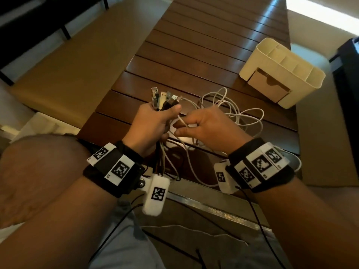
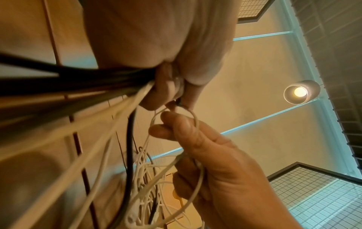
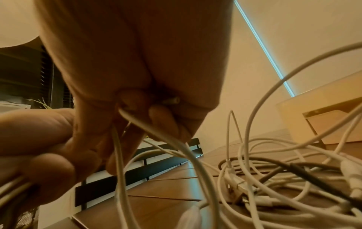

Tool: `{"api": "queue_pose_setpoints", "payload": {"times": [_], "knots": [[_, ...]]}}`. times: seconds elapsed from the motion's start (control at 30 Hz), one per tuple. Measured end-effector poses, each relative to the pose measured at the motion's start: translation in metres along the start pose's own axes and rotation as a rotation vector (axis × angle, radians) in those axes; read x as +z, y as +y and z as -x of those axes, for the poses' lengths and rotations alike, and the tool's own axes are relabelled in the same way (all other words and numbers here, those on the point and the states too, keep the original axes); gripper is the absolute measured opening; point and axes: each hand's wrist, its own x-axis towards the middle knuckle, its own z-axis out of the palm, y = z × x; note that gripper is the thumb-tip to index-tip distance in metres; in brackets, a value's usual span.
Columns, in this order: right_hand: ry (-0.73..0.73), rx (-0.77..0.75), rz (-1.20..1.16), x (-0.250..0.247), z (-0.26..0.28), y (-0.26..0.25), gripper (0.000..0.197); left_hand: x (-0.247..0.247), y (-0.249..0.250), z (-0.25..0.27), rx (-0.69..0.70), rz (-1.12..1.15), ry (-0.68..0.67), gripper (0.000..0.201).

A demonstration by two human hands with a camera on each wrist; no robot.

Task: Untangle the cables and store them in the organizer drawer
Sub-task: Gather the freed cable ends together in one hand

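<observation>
The left hand (image 1: 150, 123) is gripping the gathered USB plugs (image 1: 164, 99) in a closed fist above the slatted table (image 1: 194, 55), anchoring one end of every lead. Beside it, the right hand (image 1: 206, 125) is pinching a single white cable (image 1: 181, 121) between thumb and fingers; drawing it slowly along its length should be freeing it without tightening the loose tangle (image 1: 233, 111) lying on the table. Farther right, the organizer (image 1: 281, 74) is standing with its drawer (image 1: 269, 87) seemingly shut.

Cable tangle (image 1: 231, 111) before organizer drawer (image 1: 269, 86)
</observation>
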Motion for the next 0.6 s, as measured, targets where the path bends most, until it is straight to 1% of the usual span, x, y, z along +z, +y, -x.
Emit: {"api": "queue_pose_setpoints", "payload": {"times": [0.07, 0.1, 0.13, 0.2, 0.23, 0.27, 0.37, 0.4, 0.47, 0.53, 0.6], "knots": [[-0.024, 0.032, -0.035, -0.006, 0.007, 0.001, 0.018, 0.000, 0.000, 0.001, 0.009, -0.044, 0.003, 0.022], [0.008, 0.060, -0.085, -0.011, 0.011, 0.002, 0.021, -0.001, -0.001, 0.002, 0.023, -0.075, -0.006, 0.019], [0.071, 0.083, -0.133, -0.017, 0.015, 0.002, 0.020, -0.003, -0.001, 0.002, 0.037, -0.106, -0.019, 0.016], [0.258, 0.142, -0.205, -0.030, 0.018, 0.009, 0.014, -0.006, 0.000, 0.003, 0.067, -0.146, -0.069, 0.015], [0.329, 0.178, -0.213, -0.036, 0.018, 0.013, 0.014, -0.007, 0.000, 0.004, 0.084, -0.156, -0.112, 0.017], [0.367, 0.215, -0.193, -0.038, 0.018, 0.017, 0.017, -0.008, -0.001, 0.005, 0.096, -0.168, -0.161, 0.018], [0.363, 0.280, -0.087, -0.031, 0.013, 0.026, 0.030, -0.008, 0.001, 0.009, 0.113, -0.209, -0.290, 0.023], [0.359, 0.279, -0.052, -0.027, 0.011, 0.028, 0.030, -0.009, 0.002, 0.010, 0.106, -0.213, -0.326, 0.019], [0.364, 0.258, 0.020, -0.019, 0.007, 0.032, 0.020, -0.012, 0.004, 0.011, 0.110, -0.206, -0.387, 0.005], [0.395, 0.256, 0.021, -0.018, 0.003, 0.034, 0.011, -0.015, 0.005, 0.011, 0.135, -0.176, -0.367, 0.009], [0.452, 0.285, -0.048, -0.023, 0.001, 0.035, 0.008, -0.016, 0.005, 0.010, 0.153, -0.108, -0.294, 0.006]]}}
